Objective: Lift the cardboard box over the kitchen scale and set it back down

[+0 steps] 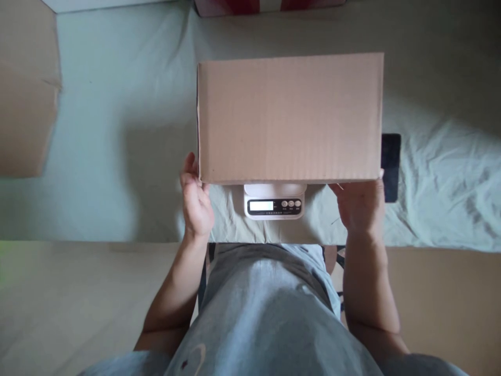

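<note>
A plain brown cardboard box fills the middle of the view, above a small white digital scale whose display and buttons show under the box's near edge. My left hand grips the box's near left corner. My right hand holds the near right corner from below. Whether the box rests on the scale or hovers over it, I cannot tell.
A pale wrinkled cloth covers the surface. A dark phone lies just right of the box. Another cardboard piece sits at the far left, and a red and white object at the top edge.
</note>
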### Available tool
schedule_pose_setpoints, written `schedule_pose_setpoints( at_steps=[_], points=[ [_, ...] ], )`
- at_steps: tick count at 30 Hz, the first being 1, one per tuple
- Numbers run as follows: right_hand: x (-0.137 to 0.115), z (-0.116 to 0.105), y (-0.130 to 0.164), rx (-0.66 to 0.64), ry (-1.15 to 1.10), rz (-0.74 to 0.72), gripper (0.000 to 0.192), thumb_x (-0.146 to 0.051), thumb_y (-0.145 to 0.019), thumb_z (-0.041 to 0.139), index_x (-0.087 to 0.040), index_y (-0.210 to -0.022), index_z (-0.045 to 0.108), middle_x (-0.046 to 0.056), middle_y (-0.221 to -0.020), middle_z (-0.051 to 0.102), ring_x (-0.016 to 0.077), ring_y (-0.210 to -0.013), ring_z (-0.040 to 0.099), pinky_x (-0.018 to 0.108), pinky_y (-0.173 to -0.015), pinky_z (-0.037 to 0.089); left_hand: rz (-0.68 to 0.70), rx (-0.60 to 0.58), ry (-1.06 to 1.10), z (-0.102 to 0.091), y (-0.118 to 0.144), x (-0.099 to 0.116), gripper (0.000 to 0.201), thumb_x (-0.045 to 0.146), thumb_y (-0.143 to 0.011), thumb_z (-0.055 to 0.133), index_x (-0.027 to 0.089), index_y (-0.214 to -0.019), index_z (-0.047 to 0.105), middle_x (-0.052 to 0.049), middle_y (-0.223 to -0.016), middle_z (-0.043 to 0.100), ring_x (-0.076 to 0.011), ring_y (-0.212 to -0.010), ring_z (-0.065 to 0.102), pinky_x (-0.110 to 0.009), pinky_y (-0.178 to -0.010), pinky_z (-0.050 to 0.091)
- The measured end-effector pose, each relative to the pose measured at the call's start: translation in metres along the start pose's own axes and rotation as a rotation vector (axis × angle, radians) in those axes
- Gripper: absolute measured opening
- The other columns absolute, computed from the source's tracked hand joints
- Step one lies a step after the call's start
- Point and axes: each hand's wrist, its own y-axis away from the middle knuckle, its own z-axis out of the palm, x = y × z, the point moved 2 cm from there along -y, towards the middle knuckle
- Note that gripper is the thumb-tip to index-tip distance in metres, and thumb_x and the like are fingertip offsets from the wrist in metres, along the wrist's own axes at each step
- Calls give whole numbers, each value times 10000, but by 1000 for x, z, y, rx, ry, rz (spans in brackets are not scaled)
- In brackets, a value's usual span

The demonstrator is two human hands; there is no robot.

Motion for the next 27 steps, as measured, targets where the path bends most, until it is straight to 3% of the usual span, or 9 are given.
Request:
schedule_pose_setpoints(
  at_steps=[5, 10, 16, 20, 23, 27],
  points=[
    [1, -2, 0, 22, -7, 14, 457, -658, -859, 380, -365, -1061, 666, -3, -1252, 675, 247, -1235, 595, 497, -1021, 491, 29, -27, 10, 0, -1, -4, 462, 549, -897, 373, 357, -1293, 513, 38, -1472, 490, -218, -1427, 377, -417, -1148, 369],
    [0, -2, -1, 5, 9, -34, 405, -609, -872, 390, -369, -1044, 667, -12, -1239, 675, 247, -1314, 525, 505, -1011, 493, 12, -35, 9, -1, -3, -2, 491, 578, -884, 394, 365, -1310, 513, 46, -1476, 486, -222, -1437, 359, -427, -1155, 362],
    [-14, 10, 6, -1, -9, -196, 384, -517, -875, 419, -362, -1125, 667, -11, -1244, 663, 241, -1268, 555, 471, -1017, 499, 96, -150, 85, 12, 11, 30, 406, 527, -914, 412, 429, -1278, 564, 104, -1470, 474, -194, -1469, 292, -418, -1225, 269],
    [-24, 22, 8, -64, 9, -237, 392, -572, -847, 449, -337, -1049, 690, -14, -1183, 690, 239, -1209, 594, 454, -1045, 489, 123, -189, 72, 24, 17, 46, 399, 550, -913, 406, 433, -1254, 577, 108, -1464, 476, -239, -1455, 321, -466, -1205, 306],
    [-37, 28, 3, -64, 8, -270, 386, -607, -812, 497, -357, -1022, 702, -38, -1168, 695, 231, -1230, 580, 430, -1111, 447, 151, -195, 39, 33, 11, 58, 377, 576, -903, 411, 455, -1220, 576, 145, -1470, 457, -246, -1460, 307, -470, -1193, 330],
    [-58, 39, -14, -84, -42, -307, 281, -595, -778, 573, -447, -975, 709, -104, -1106, 693, 214, -1264, 547, 388, -1151, 420, 289, -212, 44, 47, -9, 77, 291, 478, -934, 420, 450, -1169, 589, 166, -1433, 471, -201, -1476, 271, -422, -1179, 371]
  ],
)
